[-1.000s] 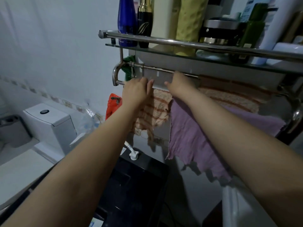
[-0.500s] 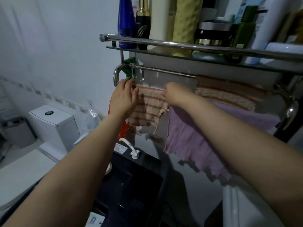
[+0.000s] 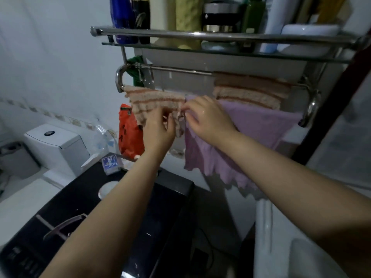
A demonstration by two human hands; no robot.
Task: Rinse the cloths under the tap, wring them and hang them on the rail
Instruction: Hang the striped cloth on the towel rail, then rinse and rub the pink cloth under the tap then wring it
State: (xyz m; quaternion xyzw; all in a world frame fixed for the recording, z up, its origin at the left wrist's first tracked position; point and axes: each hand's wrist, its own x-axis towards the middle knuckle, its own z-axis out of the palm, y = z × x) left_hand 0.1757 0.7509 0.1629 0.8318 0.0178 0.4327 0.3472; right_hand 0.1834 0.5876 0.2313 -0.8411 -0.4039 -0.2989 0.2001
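From the head camera, your left hand and right hand meet at the lower right corner of the striped cloth, which is draped over the front rail at its left end. Both hands have their fingertips curled in, pinching that hanging edge — the right hand also lies against the purple cloth hanging just beside it. A second striped cloth lies over the back rail.

This looks like the last step: spreading the hung cloth. To do it well, draw the pinched corner down and outward so the cloth lies flat rather than bunched, and keep its edge off the purple one so both can dry. Pull gently — a hard tug could slide it off the rail toward the dark surface below.
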